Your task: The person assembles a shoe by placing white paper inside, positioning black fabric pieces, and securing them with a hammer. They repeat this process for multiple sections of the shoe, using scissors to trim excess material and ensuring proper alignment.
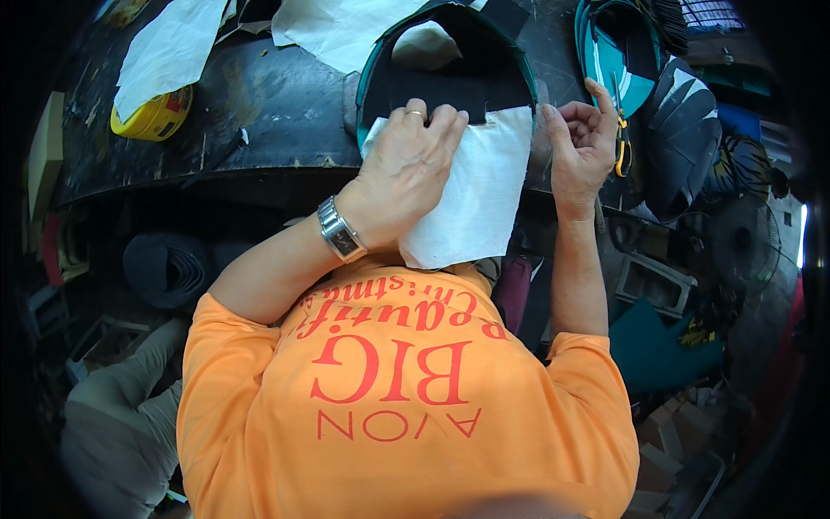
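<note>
A white cloth piece (pixel 471 195) hangs over the near edge of a curved black piece with teal edging (pixel 454 91), which lies on the dark table. My left hand (pixel 406 169), with a ring and a metal wristwatch, is closed on the cloth's upper left part, at the rim of the black piece. The fingertips bend down out of sight. Just beyond the cloth's right edge, my right hand (pixel 584 143) is raised, thumb and forefinger apart, the other fingers loosely curled. I see nothing in it. Scissors with yellow-and-black handles (pixel 622 149) lie close to its right.
A yellow tub (pixel 154 112) stands on the table (pixel 285 112) at left, partly under a white sheet (pixel 169 52). Another white sheet (pixel 337 30) lies at the back. Teal-and-black pieces (pixel 622 60) and stacked dark pieces (pixel 683 130) are at right. A fan (pixel 745 238) stands beyond.
</note>
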The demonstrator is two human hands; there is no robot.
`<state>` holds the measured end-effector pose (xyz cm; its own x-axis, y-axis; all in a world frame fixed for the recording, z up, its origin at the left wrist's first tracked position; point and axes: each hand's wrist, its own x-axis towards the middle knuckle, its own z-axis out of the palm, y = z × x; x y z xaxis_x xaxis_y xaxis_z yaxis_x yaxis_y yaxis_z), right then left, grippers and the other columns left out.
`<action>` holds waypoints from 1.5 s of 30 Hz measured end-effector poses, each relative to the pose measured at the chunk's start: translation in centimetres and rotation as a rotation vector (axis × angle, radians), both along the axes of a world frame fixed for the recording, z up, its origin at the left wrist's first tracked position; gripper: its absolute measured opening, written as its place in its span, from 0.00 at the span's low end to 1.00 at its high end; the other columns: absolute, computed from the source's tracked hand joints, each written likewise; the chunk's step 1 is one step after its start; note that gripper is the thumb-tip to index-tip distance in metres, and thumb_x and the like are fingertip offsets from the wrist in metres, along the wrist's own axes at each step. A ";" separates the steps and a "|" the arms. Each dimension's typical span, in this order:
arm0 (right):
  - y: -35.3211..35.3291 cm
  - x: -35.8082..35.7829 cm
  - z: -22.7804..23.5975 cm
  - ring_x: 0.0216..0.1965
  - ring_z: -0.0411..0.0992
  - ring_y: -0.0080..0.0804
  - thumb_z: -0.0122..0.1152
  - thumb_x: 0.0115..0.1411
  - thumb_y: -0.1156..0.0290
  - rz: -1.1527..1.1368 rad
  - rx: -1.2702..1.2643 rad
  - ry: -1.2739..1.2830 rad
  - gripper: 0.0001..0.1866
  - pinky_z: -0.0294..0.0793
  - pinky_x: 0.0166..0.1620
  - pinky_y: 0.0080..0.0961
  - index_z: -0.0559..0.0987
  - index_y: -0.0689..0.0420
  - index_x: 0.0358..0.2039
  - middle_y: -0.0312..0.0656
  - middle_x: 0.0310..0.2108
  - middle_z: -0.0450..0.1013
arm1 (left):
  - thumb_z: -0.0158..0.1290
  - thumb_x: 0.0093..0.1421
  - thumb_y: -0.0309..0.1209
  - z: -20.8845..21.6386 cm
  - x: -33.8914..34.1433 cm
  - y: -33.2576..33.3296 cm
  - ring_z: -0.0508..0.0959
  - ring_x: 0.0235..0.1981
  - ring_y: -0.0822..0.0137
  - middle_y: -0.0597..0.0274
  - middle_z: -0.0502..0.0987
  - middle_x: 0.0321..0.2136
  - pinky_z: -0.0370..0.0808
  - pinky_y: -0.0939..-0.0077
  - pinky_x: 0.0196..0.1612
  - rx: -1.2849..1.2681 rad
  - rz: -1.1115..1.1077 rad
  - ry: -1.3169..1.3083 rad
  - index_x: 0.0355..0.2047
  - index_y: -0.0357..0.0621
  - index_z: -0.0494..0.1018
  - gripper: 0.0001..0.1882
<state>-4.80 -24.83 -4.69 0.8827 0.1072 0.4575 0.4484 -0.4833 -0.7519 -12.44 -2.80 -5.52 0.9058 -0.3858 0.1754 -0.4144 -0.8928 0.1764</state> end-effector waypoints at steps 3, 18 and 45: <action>-0.5 -0.2 -0.5 0.35 0.76 0.20 0.67 0.64 0.71 0.054 0.236 0.313 0.33 0.76 0.35 0.16 0.64 0.64 0.66 0.41 0.39 0.75 | 0.54 0.60 0.28 -0.7 0.5 -0.2 0.71 0.48 0.55 0.52 0.72 0.52 0.71 0.64 0.51 -0.001 0.034 -0.032 0.61 0.37 0.69 0.27; 6.1 -5.4 3.3 0.46 0.75 0.28 0.59 0.69 0.65 0.483 0.516 0.661 0.26 0.72 0.53 0.23 0.71 0.65 0.63 0.43 0.48 0.76 | 0.45 0.69 0.33 -2.8 0.2 2.1 0.66 0.65 0.47 0.41 0.68 0.62 0.62 0.55 0.66 -0.877 0.080 0.001 0.61 0.30 0.67 0.24; 9.4 0.2 1.9 0.35 0.79 0.26 0.52 0.68 0.77 0.528 0.556 0.651 0.22 0.84 0.37 0.27 0.72 0.60 0.62 0.41 0.36 0.77 | 0.42 0.72 0.44 -1.7 -0.4 4.1 0.58 0.70 0.42 0.37 0.59 0.68 0.52 0.53 0.71 -1.169 -0.158 0.186 0.69 0.32 0.55 0.34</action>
<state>-4.62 -15.41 -2.75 0.8798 0.4754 0.0067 -0.0750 0.1526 -0.9854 -12.85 1.29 -7.18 0.9115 -0.1893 0.3652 -0.3869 -0.0930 0.9174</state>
